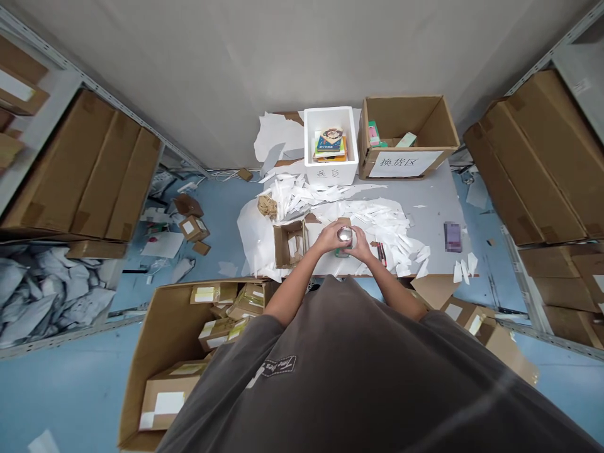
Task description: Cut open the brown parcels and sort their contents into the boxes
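Between my two hands, over the front middle of the table, is a shiny silver rounded object (344, 234); its kind is not clear. My left hand (329, 238) closes around its left side, and my right hand (360, 245) grips it from the right. Something green shows just below it, partly hidden by my fingers. A small open cardboard box (278, 244) with paper strips inside stands left of my left hand. To the right of my right hand lies a dark and red slim item (381, 253), too small to name.
White paper scraps (377, 217) cover much of the table. Behind them stand a white foam box (330, 174) with books and a labelled cardboard box (436, 162). A phone-like purple item (453, 236) lies right. A large carton (141, 352) of parcels stands front left; shelves flank both sides.
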A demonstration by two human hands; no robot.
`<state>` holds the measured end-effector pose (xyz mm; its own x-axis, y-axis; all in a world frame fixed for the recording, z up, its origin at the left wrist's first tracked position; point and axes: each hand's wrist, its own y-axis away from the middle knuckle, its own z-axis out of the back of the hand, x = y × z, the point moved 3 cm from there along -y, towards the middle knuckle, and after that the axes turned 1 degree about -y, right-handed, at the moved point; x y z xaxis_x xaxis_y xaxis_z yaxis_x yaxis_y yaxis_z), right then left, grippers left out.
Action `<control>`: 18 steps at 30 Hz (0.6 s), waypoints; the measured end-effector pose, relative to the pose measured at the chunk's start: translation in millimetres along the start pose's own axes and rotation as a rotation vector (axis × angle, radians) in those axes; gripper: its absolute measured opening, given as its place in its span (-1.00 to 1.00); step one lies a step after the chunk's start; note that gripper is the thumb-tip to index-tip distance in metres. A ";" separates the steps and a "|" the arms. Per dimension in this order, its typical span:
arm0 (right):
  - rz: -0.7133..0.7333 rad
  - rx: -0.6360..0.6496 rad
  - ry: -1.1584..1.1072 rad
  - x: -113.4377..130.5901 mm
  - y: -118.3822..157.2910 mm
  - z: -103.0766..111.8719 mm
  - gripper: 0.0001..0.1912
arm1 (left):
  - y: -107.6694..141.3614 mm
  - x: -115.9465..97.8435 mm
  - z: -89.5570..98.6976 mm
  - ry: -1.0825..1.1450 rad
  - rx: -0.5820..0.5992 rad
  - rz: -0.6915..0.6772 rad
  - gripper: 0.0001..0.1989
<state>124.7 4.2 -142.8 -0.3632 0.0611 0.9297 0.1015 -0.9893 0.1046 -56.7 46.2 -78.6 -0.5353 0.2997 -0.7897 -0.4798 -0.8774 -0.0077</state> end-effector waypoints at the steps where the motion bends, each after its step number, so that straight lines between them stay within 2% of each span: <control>1: -0.001 0.034 0.016 -5.2 2.2 0.9 0.08 | 4.5 2.1 -4.3 0.008 -0.004 0.002 -0.39; 3: -0.030 0.115 0.015 -16.2 7.0 -0.9 0.10 | 12.8 5.7 -14.2 0.024 0.000 0.005 -0.39; 5: -0.065 0.142 0.002 -26.1 11.5 -6.1 0.04 | 19.5 8.7 -25.9 0.005 0.010 0.044 -0.42; 9: -0.094 0.042 0.008 -39.5 18.7 -18.6 -0.07 | 29.1 14.2 -49.2 -0.151 -0.052 0.264 -0.45; 11: -0.101 0.013 0.021 -44.5 22.2 -22.8 -0.08 | 32.0 14.6 -59.6 -0.208 -0.053 0.327 -0.44; 15: -0.087 -0.008 0.049 -51.8 28.1 -24.1 -0.11 | 37.0 15.0 -71.7 -0.221 0.041 0.249 -0.45; 16: -0.083 -0.009 0.049 -53.2 29.1 -23.9 -0.10 | 38.9 16.9 -71.1 -0.203 0.030 0.222 -0.48; 18: -0.076 0.000 0.044 -55.4 30.1 -24.2 -0.08 | 42.6 26.0 -65.3 -0.144 -0.081 0.241 -0.57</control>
<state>125.4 -32.2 -199.7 -0.4100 0.1298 0.9028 0.0718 -0.9822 0.1738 -45.7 -7.9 -139.6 -0.7229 0.1244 -0.6797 -0.2734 -0.9549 0.1160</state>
